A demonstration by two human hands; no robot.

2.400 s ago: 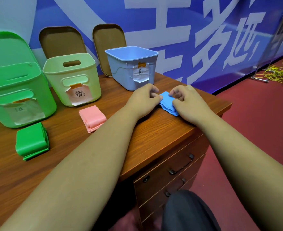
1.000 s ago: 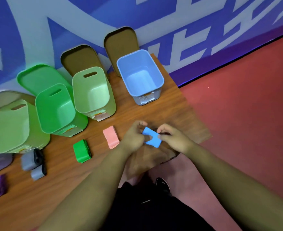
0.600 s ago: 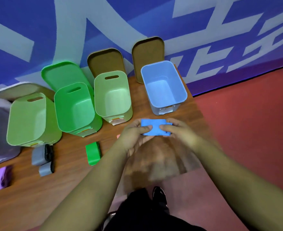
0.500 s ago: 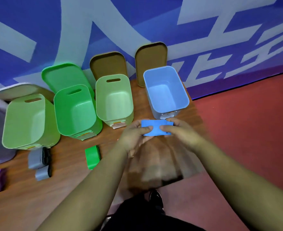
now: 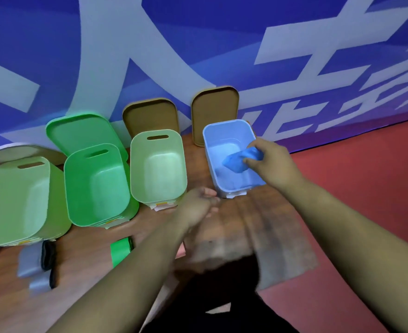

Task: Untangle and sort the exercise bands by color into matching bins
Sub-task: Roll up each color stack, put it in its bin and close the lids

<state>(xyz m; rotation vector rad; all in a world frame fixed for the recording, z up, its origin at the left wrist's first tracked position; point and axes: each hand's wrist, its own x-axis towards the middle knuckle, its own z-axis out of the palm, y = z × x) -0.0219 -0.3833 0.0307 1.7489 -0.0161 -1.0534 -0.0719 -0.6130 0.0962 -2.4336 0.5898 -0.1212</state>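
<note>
My right hand [image 5: 269, 162] grips the folded blue band [image 5: 240, 159] and holds it over the open mouth of the light blue bin [image 5: 212, 145] at the right end of the row. My left hand [image 5: 198, 205] hovers in front of that bin with relaxed fingers and holds nothing. A folded green band [image 5: 120, 252] lies on the wooden table [image 5: 270, 236], partly hidden by my left forearm. The folded grey bands [image 5: 32, 263] lie further left. The pink band is hidden behind my left arm.
Left of the blue bin stand a pale green bin [image 5: 157, 164], a bright green bin [image 5: 95, 183] and a light green bin [image 5: 15, 200]. Brown lids [image 5: 213, 111] and a green lid [image 5: 83, 131] lean on the blue banner wall. Red floor lies right of the table's edge.
My left hand let go of the blue band and dropped back towards the table. My right hand carried the band forward and right, over the blue bin.
</note>
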